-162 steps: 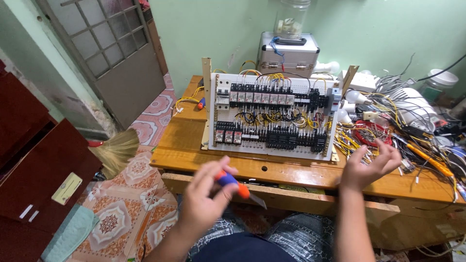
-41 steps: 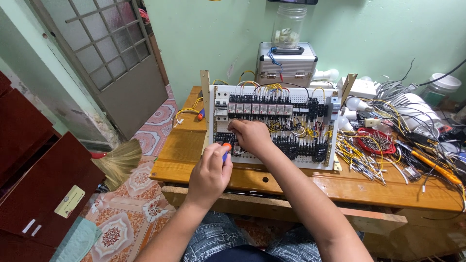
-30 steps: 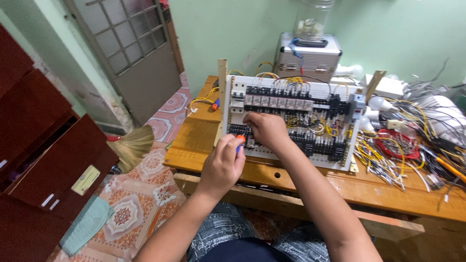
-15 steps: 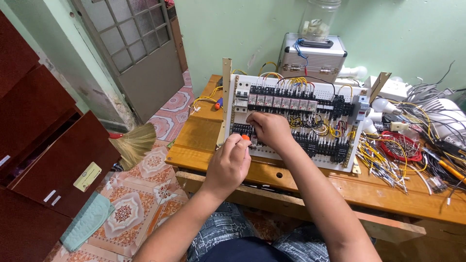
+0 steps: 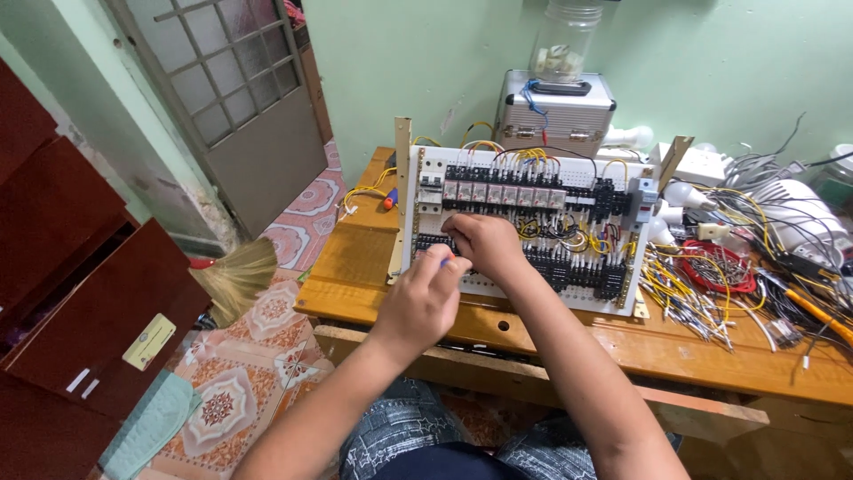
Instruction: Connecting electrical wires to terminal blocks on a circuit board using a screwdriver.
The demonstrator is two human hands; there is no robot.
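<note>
Both hands worked at the lower left part of a white wiring panel (image 5: 524,222) that stood tilted on the wooden table (image 5: 355,267). The left hand (image 5: 422,302) was closed around a screwdriver (image 5: 444,260), of which only a blue-orange bit showed. The right hand (image 5: 484,244) lay on the terminal blocks; its grip I could not tell.

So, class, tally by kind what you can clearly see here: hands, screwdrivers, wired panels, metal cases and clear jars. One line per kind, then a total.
Hands: 2, left hand and right hand
Screwdrivers: 1, screwdriver in the left grip
Wired panels: 1, control panel
Metal cases: 1, metal case
Clear jars: 1, jar
Total: 6
</note>
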